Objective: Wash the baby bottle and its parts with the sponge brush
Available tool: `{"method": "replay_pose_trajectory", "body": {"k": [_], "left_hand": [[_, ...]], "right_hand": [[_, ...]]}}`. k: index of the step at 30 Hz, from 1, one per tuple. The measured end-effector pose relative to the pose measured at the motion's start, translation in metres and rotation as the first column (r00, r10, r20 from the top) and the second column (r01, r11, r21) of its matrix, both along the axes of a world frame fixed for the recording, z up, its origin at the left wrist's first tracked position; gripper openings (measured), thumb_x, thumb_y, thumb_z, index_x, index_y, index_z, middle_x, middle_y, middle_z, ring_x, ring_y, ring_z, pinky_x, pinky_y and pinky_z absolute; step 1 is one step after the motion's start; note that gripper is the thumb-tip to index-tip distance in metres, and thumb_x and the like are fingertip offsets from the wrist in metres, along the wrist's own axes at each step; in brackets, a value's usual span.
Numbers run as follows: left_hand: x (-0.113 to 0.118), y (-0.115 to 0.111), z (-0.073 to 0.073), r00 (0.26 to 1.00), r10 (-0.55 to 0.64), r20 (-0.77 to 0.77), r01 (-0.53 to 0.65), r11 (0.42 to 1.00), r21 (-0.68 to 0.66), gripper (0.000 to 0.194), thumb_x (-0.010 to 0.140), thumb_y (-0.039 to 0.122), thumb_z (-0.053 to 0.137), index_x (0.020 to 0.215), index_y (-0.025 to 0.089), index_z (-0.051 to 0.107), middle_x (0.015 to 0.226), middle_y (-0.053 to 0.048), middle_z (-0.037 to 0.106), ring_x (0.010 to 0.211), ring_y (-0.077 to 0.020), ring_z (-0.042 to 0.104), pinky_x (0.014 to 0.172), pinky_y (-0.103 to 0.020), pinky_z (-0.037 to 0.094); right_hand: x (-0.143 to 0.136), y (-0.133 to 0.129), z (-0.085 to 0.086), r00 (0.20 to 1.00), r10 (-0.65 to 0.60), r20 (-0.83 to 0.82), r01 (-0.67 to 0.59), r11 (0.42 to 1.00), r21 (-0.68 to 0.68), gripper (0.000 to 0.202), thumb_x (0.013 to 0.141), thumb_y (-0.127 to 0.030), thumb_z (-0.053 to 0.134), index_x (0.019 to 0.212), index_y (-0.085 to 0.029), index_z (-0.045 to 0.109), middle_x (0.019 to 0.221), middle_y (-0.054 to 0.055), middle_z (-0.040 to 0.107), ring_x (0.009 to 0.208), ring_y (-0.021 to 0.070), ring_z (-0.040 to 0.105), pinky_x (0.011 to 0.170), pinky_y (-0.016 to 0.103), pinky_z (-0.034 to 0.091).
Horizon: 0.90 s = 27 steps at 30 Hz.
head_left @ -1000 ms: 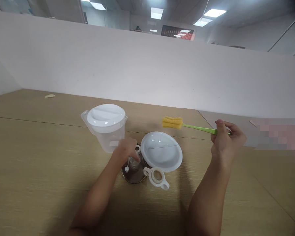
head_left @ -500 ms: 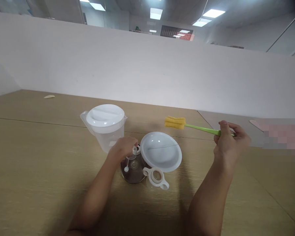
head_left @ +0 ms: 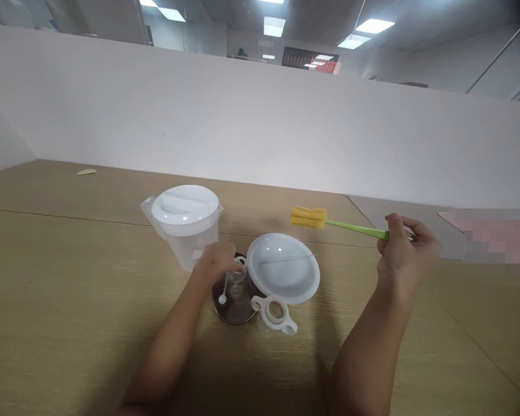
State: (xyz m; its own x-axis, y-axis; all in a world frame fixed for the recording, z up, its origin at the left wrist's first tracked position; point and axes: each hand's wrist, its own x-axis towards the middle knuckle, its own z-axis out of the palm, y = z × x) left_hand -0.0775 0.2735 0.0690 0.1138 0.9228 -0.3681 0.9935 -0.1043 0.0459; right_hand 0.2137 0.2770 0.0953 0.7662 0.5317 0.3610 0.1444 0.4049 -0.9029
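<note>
My right hand (head_left: 405,248) grips the green handle of a sponge brush (head_left: 308,218), holding it level above the table with its yellow head pointing left. My left hand (head_left: 216,260) is closed at the rim of a small clear glass (head_left: 237,277) on a dark round tray (head_left: 225,312); some of its fingers are hidden. A tiny white spoon (head_left: 222,299) lies on the tray, beside the glass. Against the tray's right side is a white plate (head_left: 283,271). In front of the plate sits a white ring-shaped piece with two loops (head_left: 276,313).
A translucent pitcher (head_left: 186,225) with a white lid stands behind my left hand. A thin pale piece (head_left: 86,171) lies at the far left. White partition (head_left: 242,127) runs along the table's back. A pinkish blurred patch (head_left: 502,240) is at the right edge.
My left hand has shifted slightly, and the clear glass at its fingers has turned more upright over the tray. My right hand and the sponge brush have hardly moved.
</note>
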Motion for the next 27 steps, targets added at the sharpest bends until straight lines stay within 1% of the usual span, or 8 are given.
{"method": "replay_pose_trajectory", "body": {"k": [6, 11, 13, 15, 18, 20, 23, 27], "left_hand": [[0.004, -0.002, 0.003, 1.000, 0.012, -0.007, -0.012, 1.000, 0.002, 0.046, 0.068, 0.054, 0.062, 0.090, 0.014, 0.067, 0.095, -0.014, 0.070, 0.087, -0.0282, 0.065, 0.067, -0.031, 0.047], [0.002, -0.028, 0.029, 1.000, 0.026, 0.015, -0.027, 0.995, 0.094, 0.038, 0.067, 0.049, 0.064, 0.086, 0.016, 0.066, 0.088, -0.010, 0.069, 0.083, -0.0260, 0.064, 0.064, -0.029, 0.043], [0.001, -0.042, 0.039, 0.997, -0.029, 0.066, 0.022, 0.994, 0.104, 0.036, 0.063, 0.046, 0.068, 0.088, 0.019, 0.066, 0.087, -0.007, 0.069, 0.082, -0.0249, 0.063, 0.063, -0.028, 0.042], [0.002, -0.053, 0.044, 0.982, -0.135, 0.131, 0.124, 0.988, 0.087, 0.038, 0.059, 0.040, 0.073, 0.093, 0.024, 0.067, 0.091, -0.003, 0.068, 0.085, -0.0236, 0.063, 0.066, -0.027, 0.042], [0.007, -0.057, 0.040, 0.946, -0.267, 0.182, 0.264, 0.964, 0.042, 0.044, 0.055, 0.026, 0.076, 0.098, 0.029, 0.068, 0.097, 0.000, 0.068, 0.090, -0.0228, 0.062, 0.071, -0.027, 0.044], [0.011, -0.052, 0.034, 0.943, -0.286, 0.171, 0.289, 0.957, 0.004, 0.047, 0.052, 0.017, 0.076, 0.097, 0.027, 0.070, 0.099, -0.002, 0.068, 0.090, -0.0238, 0.063, 0.070, -0.027, 0.045], [0.016, -0.042, 0.027, 0.963, -0.246, 0.113, 0.254, 0.966, -0.057, 0.045, 0.046, 0.012, 0.078, 0.090, 0.020, 0.072, 0.095, -0.006, 0.070, 0.084, -0.0268, 0.065, 0.067, -0.029, 0.048], [0.026, -0.034, 0.023, 0.984, -0.171, 0.045, 0.175, 0.980, -0.093, 0.041, 0.045, 0.018, 0.081, 0.084, 0.013, 0.071, 0.090, -0.012, 0.070, 0.080, -0.0288, 0.066, 0.066, -0.031, 0.051]], "right_hand": [[0.000, 0.000, 0.001, 1.000, -0.001, 0.001, 0.001, 1.000, -0.006, 0.020, 0.058, -0.030, 0.070, 0.068, -0.015, 0.062, 0.049, -0.005, 0.043, 0.039, 0.0056, 0.031, 0.033, 0.021, 0.023], [0.001, -0.001, 0.000, 1.000, -0.002, -0.006, 0.002, 1.000, -0.014, 0.023, 0.058, -0.033, 0.070, 0.069, -0.015, 0.062, 0.051, -0.006, 0.042, 0.040, 0.0056, 0.032, 0.034, 0.021, 0.024], [0.001, -0.001, 0.000, 1.000, -0.004, 0.008, 0.004, 1.000, -0.018, 0.023, 0.058, -0.033, 0.070, 0.069, -0.015, 0.061, 0.051, -0.006, 0.041, 0.040, 0.0056, 0.032, 0.034, 0.022, 0.024], [0.001, -0.001, 0.000, 1.000, -0.002, 0.025, 0.002, 1.000, -0.015, 0.022, 0.059, -0.033, 0.069, 0.070, -0.015, 0.061, 0.051, -0.006, 0.041, 0.040, 0.0055, 0.031, 0.034, 0.022, 0.023], [0.000, -0.001, 0.001, 1.000, 0.002, 0.026, -0.002, 1.000, -0.014, 0.021, 0.059, -0.032, 0.068, 0.070, -0.015, 0.061, 0.051, -0.006, 0.041, 0.040, 0.0057, 0.031, 0.034, 0.022, 0.023], [0.000, -0.001, 0.001, 1.000, 0.009, 0.010, -0.009, 1.000, -0.009, 0.021, 0.058, -0.031, 0.069, 0.068, -0.015, 0.061, 0.051, -0.006, 0.041, 0.041, 0.0054, 0.031, 0.034, 0.021, 0.022], [0.000, -0.001, 0.001, 1.000, 0.018, -0.016, -0.017, 1.000, 0.014, 0.021, 0.057, -0.030, 0.069, 0.067, -0.015, 0.060, 0.053, -0.004, 0.047, 0.040, 0.0048, 0.030, 0.034, 0.021, 0.020], [0.000, -0.001, 0.001, 0.999, 0.008, -0.032, -0.008, 1.000, 0.013, 0.020, 0.057, -0.029, 0.069, 0.066, -0.014, 0.060, 0.054, -0.003, 0.050, 0.040, 0.0051, 0.030, 0.033, 0.021, 0.021]]}}
